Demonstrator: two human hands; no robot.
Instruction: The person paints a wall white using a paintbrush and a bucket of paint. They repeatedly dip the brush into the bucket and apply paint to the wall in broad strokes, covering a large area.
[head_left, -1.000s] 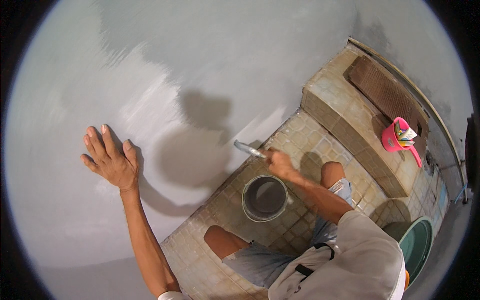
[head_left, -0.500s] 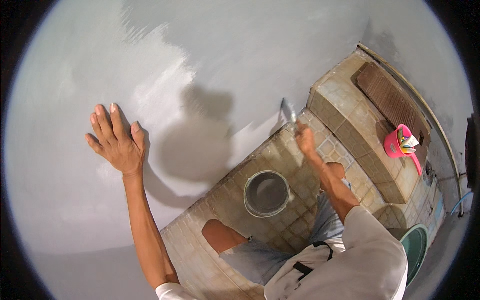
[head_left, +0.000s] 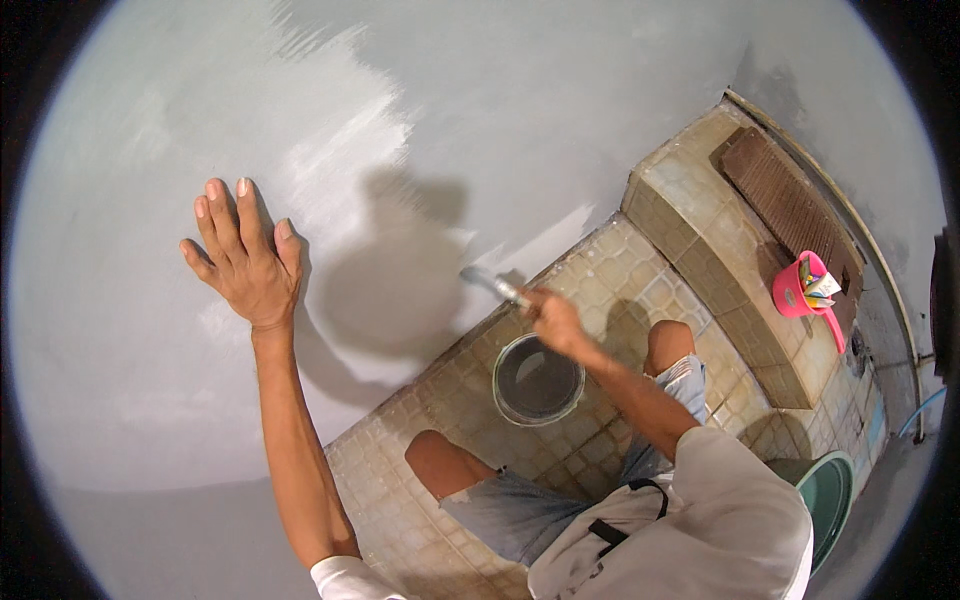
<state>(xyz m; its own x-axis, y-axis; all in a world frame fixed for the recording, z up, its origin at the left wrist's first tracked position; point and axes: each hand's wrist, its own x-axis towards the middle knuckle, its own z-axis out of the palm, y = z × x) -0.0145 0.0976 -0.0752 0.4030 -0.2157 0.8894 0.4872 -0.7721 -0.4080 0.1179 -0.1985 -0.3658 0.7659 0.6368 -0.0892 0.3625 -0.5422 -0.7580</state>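
Observation:
My left hand (head_left: 250,262) lies flat against the wall (head_left: 130,380) with its fingers spread, holding nothing. In my right hand (head_left: 556,318) is a paintbrush (head_left: 497,286), gripped by its handle, its bristles at the wall just above the floor line. Grey paint covers much of the wall's upper right part, with a ragged, streaky edge against a paler area. Below my right hand, a round bucket (head_left: 499,392) with dark grey paint inside stands on the tiled floor between my knees.
A tiled ledge (head_left: 700,225) rises at the right, bearing a brown ribbed board (head_left: 775,180) and a pink dipper (head_left: 790,287) with small tubes in it. A green tub (head_left: 835,490) stands at my right side. A pipe (head_left: 850,205) runs along the far-right wall.
My right hand has swept the paintbrush left and slightly down along the wall's lower edge. My left hand stays flat on the wall; the view has shifted a little.

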